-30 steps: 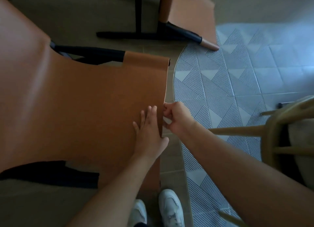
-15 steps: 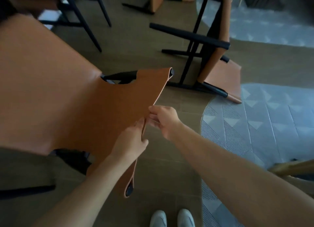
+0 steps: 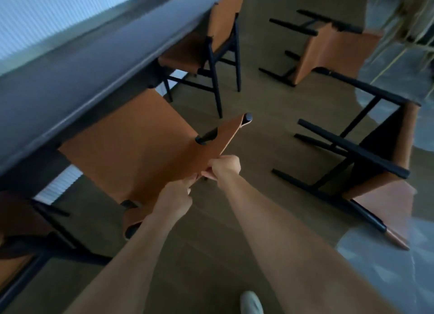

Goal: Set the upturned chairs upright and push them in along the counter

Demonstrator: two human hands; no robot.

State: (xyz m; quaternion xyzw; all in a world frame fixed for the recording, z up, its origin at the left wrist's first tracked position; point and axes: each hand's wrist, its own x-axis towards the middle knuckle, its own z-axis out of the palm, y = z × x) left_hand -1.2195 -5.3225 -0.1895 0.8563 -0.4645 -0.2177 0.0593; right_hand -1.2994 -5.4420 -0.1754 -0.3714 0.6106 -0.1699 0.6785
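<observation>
Tan leather black-framed chair (image 3: 131,149): left hand (image 3: 175,196), right hand (image 3: 224,167) pinch backrest edge (image 3: 229,141); best pushed evenly, square to grey counter (image 3: 70,67).

held chair (image 3: 131,154): tan-orange leather, plain; black frame ends showing at the corners
counter (image 3: 70,74): dark slate grey top, paler grey band along the edge
ribbed panel (image 3: 47,11): pale blue-white, fine parallel lines
upright chair (image 3: 223,25): same tan leather; black legs and rails
near toppled chair (image 3: 387,205): tan leather, almost black in the shaded part; black legs
leg tip (image 3: 397,239): pinkish copper
far toppled chair (image 3: 328,48): tan leather, black legs
floor (image 3: 258,116): dull olive-brown, faint darker tile seams
rug (image 3: 375,278): pale grey-blue; pattern too blurred to read
shoe (image 3: 251,302): white
dried grass (image 3: 413,13): straw yellow, thin streaks
</observation>
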